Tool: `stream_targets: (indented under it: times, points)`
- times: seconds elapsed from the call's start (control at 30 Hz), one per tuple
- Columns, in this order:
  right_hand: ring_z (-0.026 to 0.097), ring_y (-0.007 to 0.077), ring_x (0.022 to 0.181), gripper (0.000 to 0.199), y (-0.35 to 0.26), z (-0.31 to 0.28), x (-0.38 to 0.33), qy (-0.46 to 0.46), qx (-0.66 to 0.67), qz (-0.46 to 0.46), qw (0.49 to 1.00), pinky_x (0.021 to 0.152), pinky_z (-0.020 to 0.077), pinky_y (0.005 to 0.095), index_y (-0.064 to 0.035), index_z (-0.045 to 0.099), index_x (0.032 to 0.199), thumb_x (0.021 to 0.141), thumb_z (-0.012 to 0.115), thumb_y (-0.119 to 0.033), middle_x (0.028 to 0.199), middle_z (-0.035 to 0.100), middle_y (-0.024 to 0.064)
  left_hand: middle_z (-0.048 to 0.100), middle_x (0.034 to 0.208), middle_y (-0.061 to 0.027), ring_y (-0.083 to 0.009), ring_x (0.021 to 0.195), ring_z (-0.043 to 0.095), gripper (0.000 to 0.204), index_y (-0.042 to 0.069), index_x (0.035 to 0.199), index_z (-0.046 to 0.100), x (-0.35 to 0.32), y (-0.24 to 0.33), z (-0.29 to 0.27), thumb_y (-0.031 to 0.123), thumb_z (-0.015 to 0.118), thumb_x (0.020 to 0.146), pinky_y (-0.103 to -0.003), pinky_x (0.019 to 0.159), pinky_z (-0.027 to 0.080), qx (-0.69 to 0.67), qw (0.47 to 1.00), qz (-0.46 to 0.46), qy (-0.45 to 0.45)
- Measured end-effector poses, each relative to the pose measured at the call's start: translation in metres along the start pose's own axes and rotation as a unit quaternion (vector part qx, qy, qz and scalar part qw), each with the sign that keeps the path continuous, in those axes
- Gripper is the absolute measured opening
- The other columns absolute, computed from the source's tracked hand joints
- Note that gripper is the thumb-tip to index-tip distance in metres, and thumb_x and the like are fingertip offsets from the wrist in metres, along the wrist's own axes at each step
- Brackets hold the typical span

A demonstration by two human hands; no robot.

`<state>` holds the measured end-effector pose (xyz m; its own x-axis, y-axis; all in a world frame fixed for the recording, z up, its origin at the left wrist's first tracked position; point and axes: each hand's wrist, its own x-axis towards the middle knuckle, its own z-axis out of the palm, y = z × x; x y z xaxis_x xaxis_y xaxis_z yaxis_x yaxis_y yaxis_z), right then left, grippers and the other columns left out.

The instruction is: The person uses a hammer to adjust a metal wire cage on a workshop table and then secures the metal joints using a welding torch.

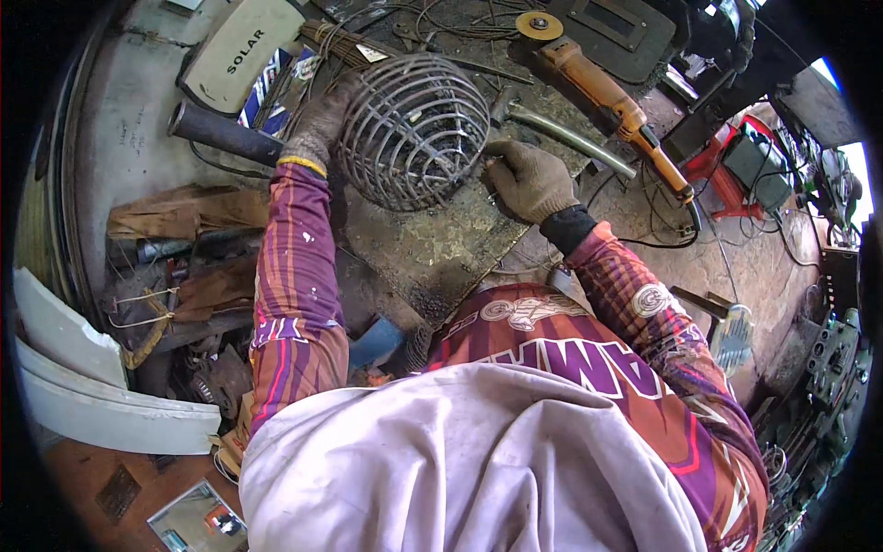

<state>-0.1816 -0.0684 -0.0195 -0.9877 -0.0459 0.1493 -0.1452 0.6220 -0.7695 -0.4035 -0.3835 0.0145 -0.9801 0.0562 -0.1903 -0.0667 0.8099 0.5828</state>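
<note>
A round cage of welded metal rods, shaped like a bowl, sits on a worn, dirty metal work table. My left hand, in a grey-brown work glove with a yellow cuff edge, grips the cage's left side; its fingertips are partly hidden by the rods. At the right side of the cage, my gloved right hand has its fingers curled, with thumb and fingertips at the edge rods. Just beyond that hand lies a hammer with a metal tube handle.
An orange angle grinder with a yellowish disc lies at the far right, its cable trailing down. Behind it is a dark welding mask. A dark cylinder stands out left of my left wrist. Thin rods and loose cables lie at the back.
</note>
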Motion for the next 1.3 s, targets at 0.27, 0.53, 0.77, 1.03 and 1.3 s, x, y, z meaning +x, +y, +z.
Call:
stream_targets:
  times: [0.27,0.53,0.77,1.03,1.3]
  points:
    - [0.067,0.0361,0.1,0.036,-0.012,-0.003,0.0,-0.03,-0.043,0.026,0.998,0.088,0.0526,0.043,-0.0115,0.068,0.116,0.091,0.059,-0.036,0.108,0.071,0.0173,0.062,0.129,-0.0189,-0.03,0.108,0.065,0.043,0.016,0.145,0.049,-0.009,0.007,-0.058,0.014,0.045,0.102,-0.043,0.095,0.051,0.222,0.933,0.282,0.026]
    - [0.067,0.0358,0.101,0.035,-0.002,0.004,0.0,0.014,-0.065,-0.003,0.998,0.087,0.0527,0.0435,-0.0115,0.067,0.115,0.093,0.057,-0.036,0.107,0.071,0.0165,0.061,0.133,-0.015,-0.0271,0.111,0.063,0.04,0.016,0.141,0.05,-0.015,0.012,-0.099,0.019,0.047,0.102,-0.038,0.1,0.048,0.224,0.923,0.312,0.01]
    - [0.068,0.0358,0.099,0.032,0.008,0.007,-0.001,0.032,-0.043,0.0,0.999,0.086,0.053,0.0436,-0.0135,0.068,0.114,0.093,0.057,-0.036,0.104,0.071,0.0162,0.062,0.132,-0.0153,-0.0272,0.111,0.063,0.039,0.016,0.141,0.051,-0.031,0.035,-0.096,0.02,0.046,0.103,-0.037,0.1,0.048,0.197,0.939,0.281,0.003]
    - [0.068,0.0354,0.1,0.034,0.001,0.004,-0.003,0.025,-0.071,-0.002,0.997,0.086,0.0531,0.0431,-0.0139,0.068,0.116,0.092,0.058,-0.037,0.105,0.071,0.0158,0.062,0.13,-0.0156,-0.0273,0.111,0.063,0.038,0.015,0.141,0.051,-0.044,0.036,-0.096,0.022,0.045,0.103,-0.037,0.1,0.048,0.207,0.939,0.273,0.012]
    - [0.067,0.0357,0.102,0.036,0.009,0.003,-0.002,0.012,-0.022,0.028,0.999,0.087,0.0526,0.0434,-0.0122,0.067,0.117,0.093,0.057,-0.037,0.108,0.071,0.0164,0.063,0.128,-0.0164,-0.0273,0.111,0.063,0.038,0.012,0.14,0.051,-0.083,0.061,-0.079,0.025,0.043,0.104,-0.036,0.101,0.047,0.112,0.964,0.241,0.012]
